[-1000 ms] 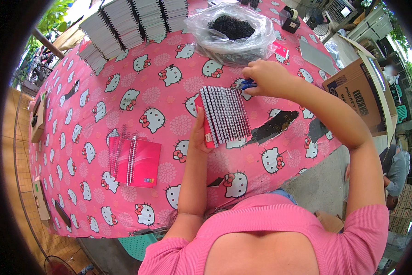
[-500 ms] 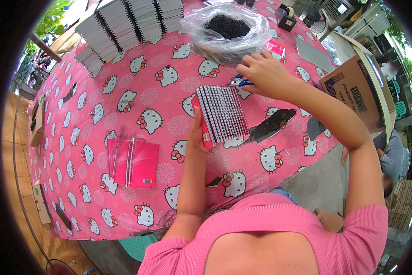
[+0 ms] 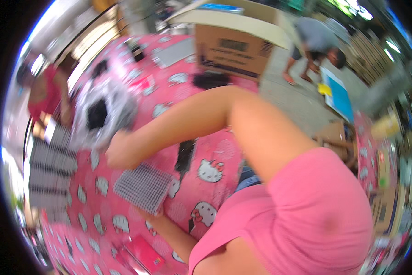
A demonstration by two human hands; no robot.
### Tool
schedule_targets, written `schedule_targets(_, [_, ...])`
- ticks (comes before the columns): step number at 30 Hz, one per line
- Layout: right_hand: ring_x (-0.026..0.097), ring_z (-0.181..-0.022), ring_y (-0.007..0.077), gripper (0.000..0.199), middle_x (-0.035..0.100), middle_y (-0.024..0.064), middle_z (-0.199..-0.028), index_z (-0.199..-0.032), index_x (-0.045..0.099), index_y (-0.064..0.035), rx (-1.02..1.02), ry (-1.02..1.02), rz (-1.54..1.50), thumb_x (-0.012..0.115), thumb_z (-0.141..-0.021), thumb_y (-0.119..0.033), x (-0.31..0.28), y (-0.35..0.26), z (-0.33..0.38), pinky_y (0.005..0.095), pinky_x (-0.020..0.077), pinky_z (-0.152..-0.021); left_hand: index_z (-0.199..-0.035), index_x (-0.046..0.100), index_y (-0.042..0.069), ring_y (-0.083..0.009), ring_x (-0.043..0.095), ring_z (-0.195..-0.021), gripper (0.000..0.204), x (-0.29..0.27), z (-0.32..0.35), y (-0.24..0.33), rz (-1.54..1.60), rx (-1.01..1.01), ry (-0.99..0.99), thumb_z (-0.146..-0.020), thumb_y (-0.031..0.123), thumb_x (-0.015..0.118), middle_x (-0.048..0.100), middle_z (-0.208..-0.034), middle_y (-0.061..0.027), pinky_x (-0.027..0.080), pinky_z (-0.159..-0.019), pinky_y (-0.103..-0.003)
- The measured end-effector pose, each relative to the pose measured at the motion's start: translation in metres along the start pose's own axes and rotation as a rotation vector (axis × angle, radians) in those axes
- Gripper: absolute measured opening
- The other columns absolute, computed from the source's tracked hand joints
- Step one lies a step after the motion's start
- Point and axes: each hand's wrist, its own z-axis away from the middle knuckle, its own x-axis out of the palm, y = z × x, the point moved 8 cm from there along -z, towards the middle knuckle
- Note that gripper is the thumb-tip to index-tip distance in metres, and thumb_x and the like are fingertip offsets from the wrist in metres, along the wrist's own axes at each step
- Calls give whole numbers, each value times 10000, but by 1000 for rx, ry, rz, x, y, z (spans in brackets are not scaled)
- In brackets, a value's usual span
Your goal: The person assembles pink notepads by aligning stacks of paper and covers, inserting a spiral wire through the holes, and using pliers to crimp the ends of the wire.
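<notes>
The picture is blurred and turned. A grey checked notebook (image 3: 144, 188) lies on the pink cartoon-cat tablecloth (image 3: 210, 201). My left hand (image 3: 153, 214) grips the notebook's near edge from below. My right hand (image 3: 121, 153) is at the notebook's far corner with its fingers curled; the blur hides whether anything is in them. My right forearm (image 3: 201, 117) crosses the middle of the view.
A clear plastic bag of black items (image 3: 100, 114) sits beyond my right hand. Stacks of notebooks (image 3: 50, 169) are at the left, with a pink notebook (image 3: 144, 252) near the bottom. A cardboard box (image 3: 235, 46) stands at the top. One person bends over (image 3: 316, 41); another wears red (image 3: 45, 91).
My head has swung sharply, so the whole scene has rotated and blurred. Both hands stay at the checked notebook.
</notes>
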Motion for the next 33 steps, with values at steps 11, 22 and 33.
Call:
schedule_targets(11, [607, -684, 303, 450, 593, 157, -741, -777, 577, -7, 523, -475, -1015, 584, -828, -454, 106, 40, 18, 458, 508, -588, -1369, 354, 55, -339, 452, -1218, 608, -5, 1, -3, -10, -45, 55, -922, 459, 436, 432, -1364, -151, 395, -996, -520])
schedule_targets(22, [641, -842, 237, 496, 676, 36, -753, -872, 659, -87, 225, -179, -696, 652, -732, -563, 90, 23, 63, 389, 479, -734, -1360, 371, 57, -343, 472, -1199, 622, 8, -4, -9, 5, -72, 19, -908, 475, 459, 449, -1351, -152, 410, -979, -528])
schedule_targets(33, [554, -1028, 389, 568, 567, 222, -1092, -1215, 485, -45, 438, 64, -488, 555, -827, -454, 57, 50, 77, 476, 455, -869, -1350, 387, 60, -348, 491, -1179, 635, 6, -1, -5, 40, -54, 29, -893, 490, 482, 465, -1338, -154, 425, -962, -537])
